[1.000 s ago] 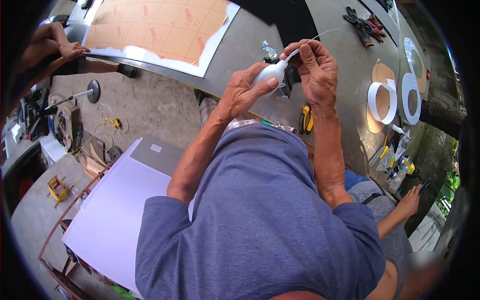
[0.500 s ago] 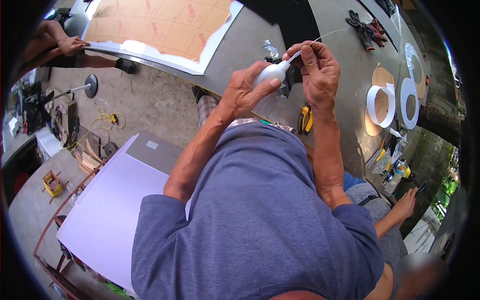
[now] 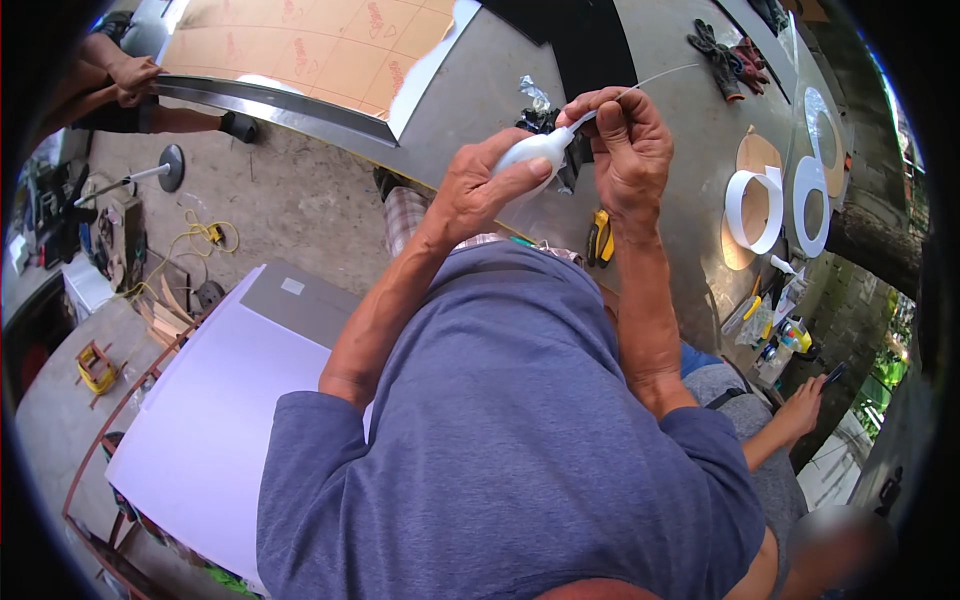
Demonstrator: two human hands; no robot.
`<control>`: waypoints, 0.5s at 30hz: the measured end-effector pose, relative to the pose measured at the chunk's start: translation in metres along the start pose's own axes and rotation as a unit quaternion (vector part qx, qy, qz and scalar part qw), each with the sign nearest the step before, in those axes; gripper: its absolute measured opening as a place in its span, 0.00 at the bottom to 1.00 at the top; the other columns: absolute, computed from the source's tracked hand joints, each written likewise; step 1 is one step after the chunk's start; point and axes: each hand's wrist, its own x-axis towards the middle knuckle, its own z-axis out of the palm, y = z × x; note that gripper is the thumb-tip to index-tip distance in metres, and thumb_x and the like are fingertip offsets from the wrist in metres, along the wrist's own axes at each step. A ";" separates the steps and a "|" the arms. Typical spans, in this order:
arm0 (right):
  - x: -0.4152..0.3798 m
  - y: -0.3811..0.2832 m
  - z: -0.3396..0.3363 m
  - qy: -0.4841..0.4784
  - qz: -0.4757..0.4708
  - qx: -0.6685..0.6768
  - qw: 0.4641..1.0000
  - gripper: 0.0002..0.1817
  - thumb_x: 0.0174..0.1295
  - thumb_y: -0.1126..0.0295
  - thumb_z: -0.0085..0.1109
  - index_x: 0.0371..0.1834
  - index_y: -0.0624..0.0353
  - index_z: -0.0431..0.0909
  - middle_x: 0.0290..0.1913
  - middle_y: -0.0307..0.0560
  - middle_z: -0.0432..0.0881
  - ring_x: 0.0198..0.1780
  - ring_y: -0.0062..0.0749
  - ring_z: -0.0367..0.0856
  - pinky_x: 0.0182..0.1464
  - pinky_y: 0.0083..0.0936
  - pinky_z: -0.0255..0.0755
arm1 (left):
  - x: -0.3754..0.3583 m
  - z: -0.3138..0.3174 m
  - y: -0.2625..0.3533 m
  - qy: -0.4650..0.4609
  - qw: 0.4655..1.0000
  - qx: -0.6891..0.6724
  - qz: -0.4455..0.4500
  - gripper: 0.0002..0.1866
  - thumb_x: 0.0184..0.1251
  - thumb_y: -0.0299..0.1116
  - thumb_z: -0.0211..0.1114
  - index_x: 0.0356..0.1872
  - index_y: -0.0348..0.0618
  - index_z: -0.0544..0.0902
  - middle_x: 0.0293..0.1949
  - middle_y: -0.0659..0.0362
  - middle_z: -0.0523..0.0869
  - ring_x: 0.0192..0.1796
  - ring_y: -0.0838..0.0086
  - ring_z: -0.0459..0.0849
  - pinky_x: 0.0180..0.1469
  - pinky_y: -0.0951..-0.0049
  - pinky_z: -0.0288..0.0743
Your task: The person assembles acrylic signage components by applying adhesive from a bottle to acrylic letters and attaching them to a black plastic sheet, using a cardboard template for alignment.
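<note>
A small white squeeze bottle lies in my left hand, whose fingers and thumb wrap round its body. Its narrow nozzle points up and right to my right hand. Fingers and thumb of my right hand pinch a thin pale tube at the nozzle, and the tube's free end curves off to the upper right. Crumpled foil lies behind the bottle. Yellow-black pliers rest on the grey table below my right hand.
At the upper left, another person's hands are by a brown-covered panel. White rings, gloves and tools lie to the right. Another person's hand holds a dark object at lower right. White sheets are at lower left.
The view has shifted slightly. The brown-covered panel has moved up and away from the table's edge, showing more of a grey strip. My hands still hold the bottle and tube.
</note>
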 end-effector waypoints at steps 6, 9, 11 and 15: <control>-0.001 -0.001 0.008 0.052 0.030 0.014 0.998 0.11 0.73 0.68 0.61 0.48 0.66 0.79 0.41 0.53 0.87 0.41 0.34 0.87 0.48 0.28 0.83 | 0.000 0.000 0.002 0.020 0.999 0.038 0.025 0.21 0.74 0.46 0.66 0.54 0.36 0.82 0.38 0.59 0.85 0.41 0.79 0.81 0.46 0.76 0.75; 0.003 -0.010 0.005 0.074 0.042 0.010 0.996 0.11 0.71 0.69 0.63 0.47 0.66 0.80 0.40 0.52 0.87 0.40 0.33 0.87 0.45 0.28 0.84 | 0.003 0.003 0.011 0.028 0.995 0.084 0.034 0.21 0.73 0.45 0.68 0.55 0.37 0.82 0.38 0.57 0.86 0.40 0.77 0.83 0.44 0.75 0.76; 0.005 -0.017 0.007 0.072 0.047 0.005 0.996 0.11 0.71 0.69 0.63 0.47 0.66 0.81 0.40 0.52 0.87 0.39 0.32 0.87 0.45 0.28 0.84 | 0.004 0.004 0.017 0.050 0.991 0.103 0.074 0.21 0.73 0.44 0.68 0.56 0.37 0.82 0.38 0.56 0.87 0.40 0.76 0.84 0.44 0.74 0.77; 0.005 -0.027 0.008 0.056 0.035 -0.008 0.998 0.11 0.70 0.70 0.64 0.47 0.67 0.81 0.41 0.53 0.87 0.39 0.33 0.88 0.44 0.30 0.85 | 0.005 0.006 0.028 0.058 0.987 0.113 0.095 0.22 0.72 0.44 0.69 0.56 0.37 0.82 0.35 0.56 0.87 0.38 0.74 0.85 0.43 0.73 0.78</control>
